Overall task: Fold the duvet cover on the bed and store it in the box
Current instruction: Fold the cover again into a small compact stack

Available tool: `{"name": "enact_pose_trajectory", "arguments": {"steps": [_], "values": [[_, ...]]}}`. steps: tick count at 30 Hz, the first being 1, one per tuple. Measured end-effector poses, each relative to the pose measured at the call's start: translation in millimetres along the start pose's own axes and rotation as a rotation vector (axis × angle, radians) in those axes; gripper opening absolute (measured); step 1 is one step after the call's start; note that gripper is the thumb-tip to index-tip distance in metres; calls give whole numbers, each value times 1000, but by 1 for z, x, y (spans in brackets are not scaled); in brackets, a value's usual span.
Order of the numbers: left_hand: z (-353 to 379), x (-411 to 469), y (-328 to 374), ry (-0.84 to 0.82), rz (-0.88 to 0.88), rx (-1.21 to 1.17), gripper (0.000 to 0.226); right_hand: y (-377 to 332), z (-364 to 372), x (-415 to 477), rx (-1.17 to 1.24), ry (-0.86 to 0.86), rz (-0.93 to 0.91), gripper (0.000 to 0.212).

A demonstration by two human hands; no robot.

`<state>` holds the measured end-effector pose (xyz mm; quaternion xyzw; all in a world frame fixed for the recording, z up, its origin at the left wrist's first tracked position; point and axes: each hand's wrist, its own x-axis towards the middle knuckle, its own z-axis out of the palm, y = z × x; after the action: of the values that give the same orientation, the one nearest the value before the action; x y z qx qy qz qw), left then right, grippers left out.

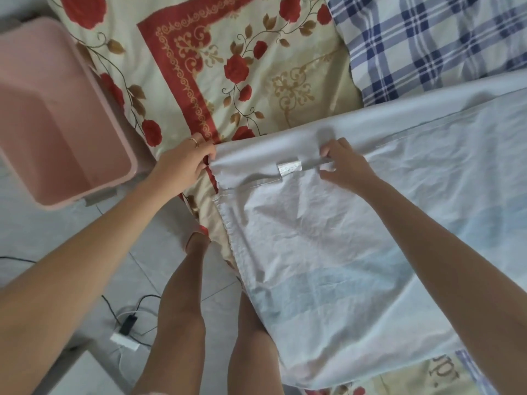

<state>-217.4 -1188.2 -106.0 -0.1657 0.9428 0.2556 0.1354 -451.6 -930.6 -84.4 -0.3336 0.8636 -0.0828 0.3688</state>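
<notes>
The duvet cover, pale grey-white and wrinkled, lies on the bed with its far edge folded over. The left hand pinches its corner at 9 o'clock, and the right hand pinches the fold beside a label. The pink box sits at 10 o'clock. The cover is cut off at 3 o'clock.

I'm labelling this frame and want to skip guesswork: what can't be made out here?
Head view only.
- duvet cover: runs off the right edge.
- label on it: print too small to read.
- pink box: left side cut by the frame edge.
- left hand: fingertips hidden behind the cover's corner.
</notes>
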Motion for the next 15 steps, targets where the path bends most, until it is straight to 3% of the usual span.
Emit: {"name": "enact_pose_trajectory", "arguments": {"steps": [3, 6, 9, 12, 15], "values": [[4, -4, -7, 1, 16, -100, 16, -42, 13, 1, 139, -52, -169, 21], [3, 1, -8, -29, -16, -155, 17, -91, 38, 19, 185, -84, -305, 35], [1, 14, 1, -98, -40, -35, 25, -124, 64, 48, 180, -139, -308, 45], [2, 23, 11, -191, -90, 101, 29, -137, 86, 67, -8, -124, -290, 35], [-10, 26, 0, -367, -93, -55, 21, -137, 83, 63, 110, -156, -260, 38]]}}
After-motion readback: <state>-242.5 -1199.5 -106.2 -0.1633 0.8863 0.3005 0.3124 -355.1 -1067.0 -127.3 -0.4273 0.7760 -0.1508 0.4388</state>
